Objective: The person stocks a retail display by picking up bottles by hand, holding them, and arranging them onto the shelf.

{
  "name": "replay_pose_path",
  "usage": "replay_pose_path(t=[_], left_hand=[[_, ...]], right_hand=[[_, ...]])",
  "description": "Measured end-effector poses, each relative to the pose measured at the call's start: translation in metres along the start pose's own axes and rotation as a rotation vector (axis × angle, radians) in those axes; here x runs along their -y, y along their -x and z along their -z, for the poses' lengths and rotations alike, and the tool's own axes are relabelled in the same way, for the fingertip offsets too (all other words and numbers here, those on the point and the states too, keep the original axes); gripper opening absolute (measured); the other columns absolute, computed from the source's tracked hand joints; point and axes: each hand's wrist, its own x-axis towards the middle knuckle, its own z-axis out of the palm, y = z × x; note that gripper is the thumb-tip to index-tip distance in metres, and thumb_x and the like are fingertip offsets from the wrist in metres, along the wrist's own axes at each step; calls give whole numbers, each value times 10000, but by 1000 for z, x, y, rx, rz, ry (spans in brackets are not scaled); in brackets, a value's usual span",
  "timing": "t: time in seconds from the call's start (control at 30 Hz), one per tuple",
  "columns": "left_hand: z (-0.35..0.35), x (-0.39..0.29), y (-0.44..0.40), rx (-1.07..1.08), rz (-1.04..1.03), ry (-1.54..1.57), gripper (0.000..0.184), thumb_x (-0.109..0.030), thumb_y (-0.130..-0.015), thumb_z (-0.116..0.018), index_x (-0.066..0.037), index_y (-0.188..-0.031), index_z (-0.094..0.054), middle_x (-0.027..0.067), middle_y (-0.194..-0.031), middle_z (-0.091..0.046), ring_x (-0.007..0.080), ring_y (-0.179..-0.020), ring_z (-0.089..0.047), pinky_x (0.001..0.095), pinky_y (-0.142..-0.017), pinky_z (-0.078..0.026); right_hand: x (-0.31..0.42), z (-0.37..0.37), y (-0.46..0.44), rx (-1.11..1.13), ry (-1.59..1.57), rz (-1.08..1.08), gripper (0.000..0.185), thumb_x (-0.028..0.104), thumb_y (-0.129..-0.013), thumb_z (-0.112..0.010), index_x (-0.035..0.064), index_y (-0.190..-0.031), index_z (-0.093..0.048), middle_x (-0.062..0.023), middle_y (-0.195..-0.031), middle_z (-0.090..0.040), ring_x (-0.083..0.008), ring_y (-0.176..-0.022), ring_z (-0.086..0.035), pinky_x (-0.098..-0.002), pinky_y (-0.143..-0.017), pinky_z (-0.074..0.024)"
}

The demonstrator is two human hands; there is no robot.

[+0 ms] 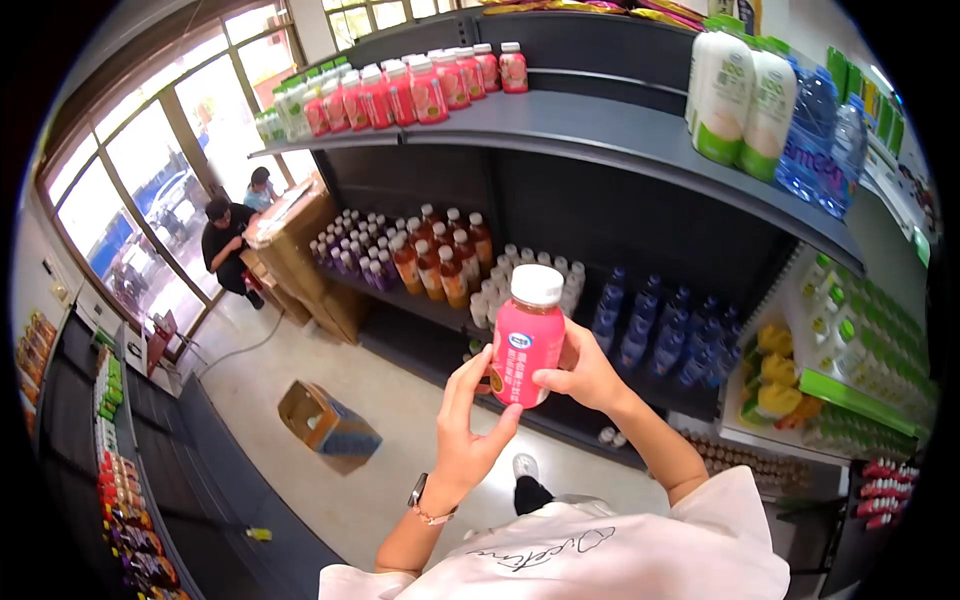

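Observation:
A pink juice bottle (530,345) with a white cap is held upright in front of my chest, its printed label facing me. My right hand (583,372) grips it from the right, with the thumb across the lower front. From the left, my left hand (468,425) cups its side and base; the thumb lies by the bottom edge, and some fingers are partly hidden behind the bottle. On the upper shelf (590,125) stand rows of similar pink bottles (405,90).
Amber drink bottles (440,260), small purple bottles and blue bottles (655,325) fill the lower shelf. Large white-green bottles (722,95) stand at upper right. An open cardboard box (328,425) sits on the floor. Two people are near a cardboard-covered counter (300,250) by the windows.

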Motion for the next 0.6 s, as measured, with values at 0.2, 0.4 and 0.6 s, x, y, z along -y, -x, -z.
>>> replay_pose_path(t=[0.2, 0.4, 0.6], left_hand=[[15, 45, -134, 336, -421, -110, 733, -106, -682, -860, -2, -1320, -514, 174, -1279, -546, 274, -1104, -623, 364, -840, -561], [40, 38, -271, 655, -452, -53, 656, -279, -758, -818, 14, -1276, -543, 172, -1265, -546, 305, -1077, -619, 388, -903, -526], [58, 40, -393, 827, -312, 103, 519, -283, -856, -744, 7, -1248, -567, 142, -1082, -647, 189, -923, -636, 325, -813, -520]], right_hand=[[30, 33, -81, 186, 189, -11, 1061, 144, -628, -877, 102, -1504, -280, -96, -1239, -586, -186, -1174, -546, -347, -1039, -406], [66, 68, -159, 162, 180, 1, 858, 146, -658, -869, 50, -1366, -394, -69, -1206, -566, -159, -1158, -530, -332, -1019, -413], [87, 84, -252, 65, 257, 160, 659, 279, -675, -832, 12, -1193, -524, -116, -1049, -643, -194, -969, -638, -347, -866, -520]])
